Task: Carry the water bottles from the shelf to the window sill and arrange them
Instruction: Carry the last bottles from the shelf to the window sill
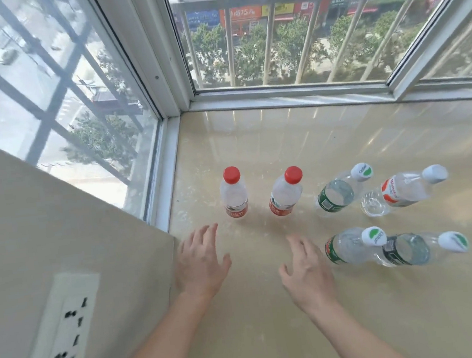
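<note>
Head view: we are hovering our left hand (201,262) and right hand (307,269), fingers spread and holding nothing, over the window sill (313,147) near six upright water bottles (234,193).

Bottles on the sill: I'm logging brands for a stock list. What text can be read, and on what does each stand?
"C'estbon": cap of the rear green-label bottle.
"C'estbon", seen upside down: cap of the front-left bottle.
"Watsons", only partly legible: label of the orange-label bottle.
Left red-cap bottle and right red-cap bottle: label print too small to read.
Shop signs outside: blurred, unreadable.
</note>
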{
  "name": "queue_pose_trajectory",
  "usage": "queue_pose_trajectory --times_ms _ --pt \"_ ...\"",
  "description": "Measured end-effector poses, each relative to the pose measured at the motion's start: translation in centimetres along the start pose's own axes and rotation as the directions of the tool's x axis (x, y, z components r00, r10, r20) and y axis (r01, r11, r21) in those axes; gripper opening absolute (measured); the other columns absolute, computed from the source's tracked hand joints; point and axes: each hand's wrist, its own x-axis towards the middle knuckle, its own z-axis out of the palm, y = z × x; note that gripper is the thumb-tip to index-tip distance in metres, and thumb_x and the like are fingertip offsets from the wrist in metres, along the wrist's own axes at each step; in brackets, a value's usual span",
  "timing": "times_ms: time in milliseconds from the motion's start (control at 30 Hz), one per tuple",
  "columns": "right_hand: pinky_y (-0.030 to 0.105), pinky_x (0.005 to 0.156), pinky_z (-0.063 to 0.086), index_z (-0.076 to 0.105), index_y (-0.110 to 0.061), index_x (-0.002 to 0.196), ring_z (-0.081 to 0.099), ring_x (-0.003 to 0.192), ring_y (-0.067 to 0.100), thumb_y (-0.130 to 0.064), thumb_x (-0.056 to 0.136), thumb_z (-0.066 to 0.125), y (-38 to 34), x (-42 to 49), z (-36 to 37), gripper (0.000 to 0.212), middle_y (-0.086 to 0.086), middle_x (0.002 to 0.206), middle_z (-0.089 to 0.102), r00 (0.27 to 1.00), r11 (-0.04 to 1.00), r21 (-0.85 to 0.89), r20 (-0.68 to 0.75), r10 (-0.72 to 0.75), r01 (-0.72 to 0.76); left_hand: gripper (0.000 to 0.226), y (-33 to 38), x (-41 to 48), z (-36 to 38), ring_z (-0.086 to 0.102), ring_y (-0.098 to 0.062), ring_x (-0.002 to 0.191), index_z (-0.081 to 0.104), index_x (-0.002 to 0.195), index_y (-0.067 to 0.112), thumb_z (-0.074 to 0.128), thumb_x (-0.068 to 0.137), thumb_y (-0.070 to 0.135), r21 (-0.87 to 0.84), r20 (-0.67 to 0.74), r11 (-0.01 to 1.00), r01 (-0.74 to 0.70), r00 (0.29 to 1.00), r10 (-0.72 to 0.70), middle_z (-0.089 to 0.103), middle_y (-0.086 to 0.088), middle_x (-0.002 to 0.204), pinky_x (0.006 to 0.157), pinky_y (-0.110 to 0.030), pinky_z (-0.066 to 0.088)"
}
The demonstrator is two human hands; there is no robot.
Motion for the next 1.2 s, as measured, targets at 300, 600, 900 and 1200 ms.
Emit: queue_pose_trajectory --times_ms 300,600,900,1200 --pt "0.043 0.094 0.054 0.071 -0.008 0.114 0.064 0.114 0.034 -0.022 0.067 0.079 -7.0 -9.2 -11.8 0.05 0.013 0.12 0.068 0.92 0.91 -0.265 -0.145 -0.363 0.317 0.064 5.4 -7.8 -13.4 0.066 -0.025 0.103 0.069 0.12 0.016 0.083 0.062 0.042 0.104 -0.128 0.977 -0.184 0.972 0.196 0.071 -0.002 0.115 0.087 -0.041 0.052" --pt "0.043 0.103 0.044 0.064 -0.014 0.12 0.06 0.114 0.033 -0.025 0.081 0.06 -9.5 -13.4 -20.0 0.041 0.009 0.115 0.066 0.826 0.846 -0.373 -0.273 -0.493 0.382 0.061 7.8 -11.1 -23.0 0.061 -0.028 0.116 0.065 0.126 0.013 0.078 0.073 0.038 0.1 -0.301 0.973 -0.209 0.925 0.23 0.065 -0.006 0.127 0.099 -0.047 0.047" --pt "0.042 0.104 0.047 0.067 -0.015 0.121 0.062 0.113 0.028 -0.029 0.079 0.063 -5.4 -16.0 -24.6 0.045 0.005 0.119 0.067 0.795 0.906 -0.365 -0.472 -0.38 0.216 0.057 15.1 -10.1 -24.5 0.058 -0.025 0.119 0.063 0.129 0.018 0.069 0.079 0.044 0.082 -0.254 0.9 -0.429 0.864 0.435 0.064 0.001 0.128 0.103 -0.044 0.042" --pt "0.041 0.1 0.051 0.07 -0.018 0.116 0.066 0.107 0.029 -0.025 0.071 0.078 4.0 -25.1 -24.8 0.046 0.006 0.11 0.069 0.718 0.938 -0.21 -0.694 0.054 -0.274 0.06 24.7 -12.2 -22.1 0.053 -0.024 0.126 0.057 0.136 0.022 0.063 0.081 0.048 0.055 -0.1 0.608 -0.792 0.602 0.792 0.06 0.002 0.135 0.11 -0.041 0.036"
